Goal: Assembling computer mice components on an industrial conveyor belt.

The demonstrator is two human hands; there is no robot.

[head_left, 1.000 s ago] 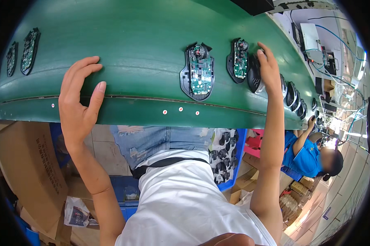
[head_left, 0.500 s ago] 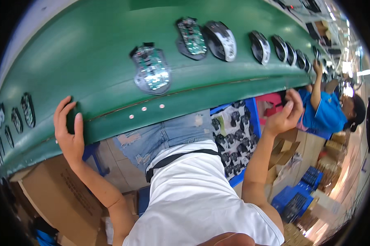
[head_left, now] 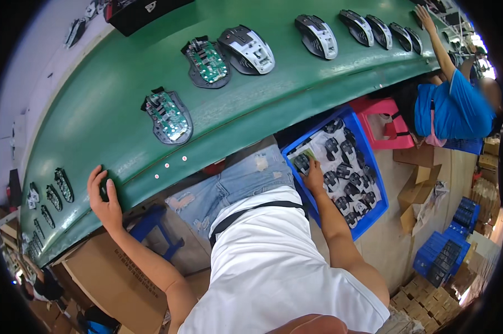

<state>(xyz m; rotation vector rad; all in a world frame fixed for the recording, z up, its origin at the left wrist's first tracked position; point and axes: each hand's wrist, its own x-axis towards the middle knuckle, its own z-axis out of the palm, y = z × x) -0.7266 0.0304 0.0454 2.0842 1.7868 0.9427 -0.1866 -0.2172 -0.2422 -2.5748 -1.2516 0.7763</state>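
Note:
My left hand rests at the bench's front edge with thumb and fingers apart; a dark patch between them is too unclear to name. My right hand reaches down into a blue tray beside my lap. Its fingers are closed at the edge of a black plastic part, next to a yellow-green piece. More black parts lie in rows on white sheeting there. On the green bench, two mouse bases with green circuit boards lie ahead of me, the farther one beside a grey-and-white mouse shell.
More mouse shells line the bench to the right, where a co-worker in blue reaches over it. Several small circuit boards lie at the left. A pink stool stands past the tray, and a cardboard box sits below the bench.
My right hand has gone from above the bench edge down into the blue tray. My left hand stays at the edge. The view has shifted, and the co-worker's arm now stretches farther out.

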